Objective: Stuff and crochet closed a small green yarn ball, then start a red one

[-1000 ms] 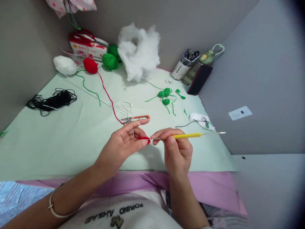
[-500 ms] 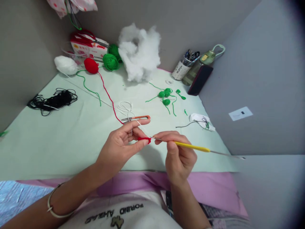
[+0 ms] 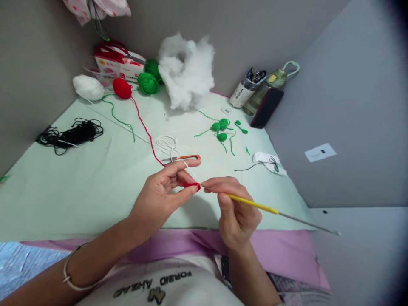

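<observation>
My left hand [image 3: 165, 189] pinches a small red crochet piece [image 3: 193, 185] between thumb and fingers, its index finger stretched out with white yarn [image 3: 189, 168] running over it. My right hand [image 3: 237, 208] grips a crochet hook [image 3: 253, 203] by its yellow handle. The hook's tip meets the edge of the red piece; the exact stitch is too small to make out. A red strand [image 3: 142, 120] leads from the red yarn ball [image 3: 122, 88] toward my left hand. Just beyond my left fingers lie orange-handled thread snips [image 3: 191, 157], partly covered by the index finger.
White stuffing [image 3: 188, 72] sits at the back, beside green yarn balls [image 3: 148, 83] and a white ball [image 3: 88, 88]. Black yarn [image 3: 75, 135] lies left. Small green crocheted pieces [image 3: 222, 137] lie right of centre, before a pen cup [image 3: 244, 92], a bottle [image 3: 261, 93] and a phone [image 3: 267, 108].
My right hand has shifted slightly left, bringing the hook's tip to the red piece. The hook's far end has swung down and outward. My left hand stays nearly still.
</observation>
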`<action>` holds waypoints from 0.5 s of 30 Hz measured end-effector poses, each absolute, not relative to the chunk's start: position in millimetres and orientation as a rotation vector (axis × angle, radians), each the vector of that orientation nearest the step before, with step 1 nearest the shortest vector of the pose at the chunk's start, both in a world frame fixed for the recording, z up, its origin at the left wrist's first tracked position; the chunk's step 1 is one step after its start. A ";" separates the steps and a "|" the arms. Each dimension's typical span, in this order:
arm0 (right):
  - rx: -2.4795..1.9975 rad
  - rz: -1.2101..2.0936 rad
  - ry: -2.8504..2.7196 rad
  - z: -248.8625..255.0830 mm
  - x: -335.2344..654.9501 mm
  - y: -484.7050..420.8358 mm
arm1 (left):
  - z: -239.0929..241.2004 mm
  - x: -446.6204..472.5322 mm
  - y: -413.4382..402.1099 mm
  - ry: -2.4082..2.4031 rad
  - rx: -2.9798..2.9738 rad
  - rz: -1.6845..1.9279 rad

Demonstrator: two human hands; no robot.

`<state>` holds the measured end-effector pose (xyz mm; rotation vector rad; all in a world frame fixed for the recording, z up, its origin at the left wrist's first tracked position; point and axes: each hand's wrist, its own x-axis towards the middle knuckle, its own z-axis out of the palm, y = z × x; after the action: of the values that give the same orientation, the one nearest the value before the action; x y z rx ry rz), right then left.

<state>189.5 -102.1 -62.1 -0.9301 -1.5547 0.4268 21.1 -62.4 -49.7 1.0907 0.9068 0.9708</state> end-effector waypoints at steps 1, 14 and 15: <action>-0.927 0.388 -1.582 -62.6 189.5 -102.3 | -49.7 21.0 -62.4 0.915 1.097 0.968; -1.050 0.040 -1.774 -71.6 178.8 -106.9 | -46.2 25.5 -66.1 0.949 1.000 1.006; -1.050 0.059 -1.746 -73.4 177.6 -106.2 | -45.8 25.3 -66.0 0.933 0.977 1.000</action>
<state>177.6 -106.2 -73.4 -1.0502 -1.7459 0.0592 25.3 -66.0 -45.8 0.9766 0.9326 0.9999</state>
